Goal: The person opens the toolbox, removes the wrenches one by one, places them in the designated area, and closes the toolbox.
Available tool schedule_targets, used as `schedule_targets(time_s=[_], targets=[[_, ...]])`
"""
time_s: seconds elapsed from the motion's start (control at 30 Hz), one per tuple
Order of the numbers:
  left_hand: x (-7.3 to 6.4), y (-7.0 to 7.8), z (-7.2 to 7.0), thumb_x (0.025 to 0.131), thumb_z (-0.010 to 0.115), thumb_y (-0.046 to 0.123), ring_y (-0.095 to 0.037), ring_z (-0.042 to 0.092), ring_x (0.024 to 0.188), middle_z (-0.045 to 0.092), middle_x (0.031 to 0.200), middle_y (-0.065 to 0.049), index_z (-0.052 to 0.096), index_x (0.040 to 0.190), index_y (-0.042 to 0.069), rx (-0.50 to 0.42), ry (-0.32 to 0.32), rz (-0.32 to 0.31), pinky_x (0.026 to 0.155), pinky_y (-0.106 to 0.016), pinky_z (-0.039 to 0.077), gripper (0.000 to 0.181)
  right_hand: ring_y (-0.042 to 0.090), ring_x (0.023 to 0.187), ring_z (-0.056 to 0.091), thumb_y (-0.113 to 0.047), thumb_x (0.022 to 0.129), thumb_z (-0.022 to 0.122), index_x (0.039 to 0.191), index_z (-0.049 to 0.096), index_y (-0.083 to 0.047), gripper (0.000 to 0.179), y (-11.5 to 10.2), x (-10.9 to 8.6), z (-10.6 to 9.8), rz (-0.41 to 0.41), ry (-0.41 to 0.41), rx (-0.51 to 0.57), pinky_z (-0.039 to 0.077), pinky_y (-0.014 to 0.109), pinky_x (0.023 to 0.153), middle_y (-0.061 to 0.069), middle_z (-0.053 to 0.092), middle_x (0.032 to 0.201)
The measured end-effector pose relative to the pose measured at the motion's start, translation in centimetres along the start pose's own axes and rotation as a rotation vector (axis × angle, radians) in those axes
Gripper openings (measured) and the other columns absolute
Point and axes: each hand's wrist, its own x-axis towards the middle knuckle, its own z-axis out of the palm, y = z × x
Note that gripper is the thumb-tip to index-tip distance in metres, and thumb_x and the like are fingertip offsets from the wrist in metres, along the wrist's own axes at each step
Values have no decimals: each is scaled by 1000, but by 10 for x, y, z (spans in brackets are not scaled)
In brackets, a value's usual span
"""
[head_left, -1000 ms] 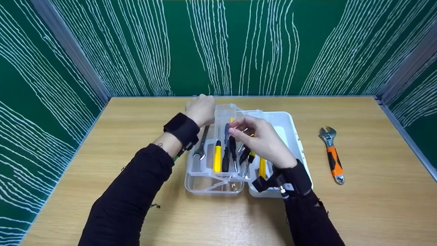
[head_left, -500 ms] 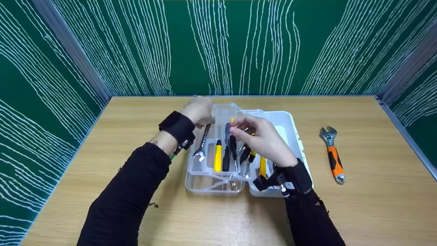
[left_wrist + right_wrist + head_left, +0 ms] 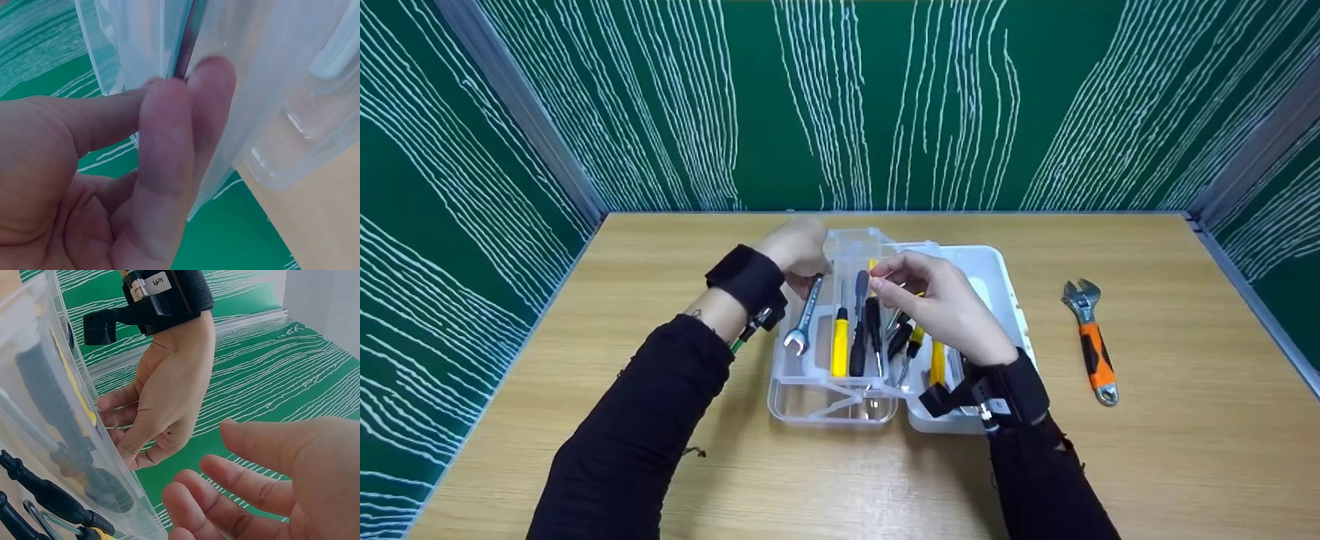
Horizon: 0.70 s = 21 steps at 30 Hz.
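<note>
My left hand point(image 3: 799, 244) reaches over the far end of the translucent tray point(image 3: 791, 379) and pinches the far end of a combination wrench point(image 3: 808, 315). In the left wrist view the fingertips of this hand point(image 3: 163, 140) meet around the wrench's narrow metal shank point(image 3: 190, 42), beside the tray wall. The wrench's open-ended head lies toward the near side of the tray. My right hand point(image 3: 945, 300) hovers over the middle of the toolbox; in the right wrist view its fingers point(image 3: 236, 495) are loosely bent with nothing between them.
Beside the wrench lie a yellow-handled screwdriver point(image 3: 839, 345) and darker-handled ones point(image 3: 873, 319). More tools sit in the white toolbox base point(image 3: 1011, 300), right of the tray. An adjustable wrench point(image 3: 1093, 345) with an orange handle lies on the wooden table point(image 3: 1185, 435).
My left hand has shifted slightly left and lower at the tray's far end. More of the combination wrench's shank shows, and it has turned a little. The right hand stays almost in place.
</note>
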Motion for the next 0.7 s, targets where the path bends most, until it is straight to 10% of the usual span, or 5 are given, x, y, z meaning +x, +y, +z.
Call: schedule_targets(time_s=[0.37, 0.7], targets=[[0, -2, 1, 108, 64, 15, -10, 63, 49, 64, 84, -8, 62, 117, 0, -3, -61, -8, 48, -19, 55, 17, 29, 94, 72, -27, 105, 71, 118, 74, -11, 20, 1, 1, 3, -37, 7, -13, 54, 26, 76, 8, 78, 109], [-8, -3, -2, 104, 67, 6, -14, 68, 66, 65, 133, -18, 56, 141, 0, -36, -74, 25, 62, -22, 63, 39, 29, 93, 70, -30, 106, 70, 119, 74, -11, 23, -1, 2, 8, -5, 1, -32, 55, 28, 77, 6, 77, 111]])
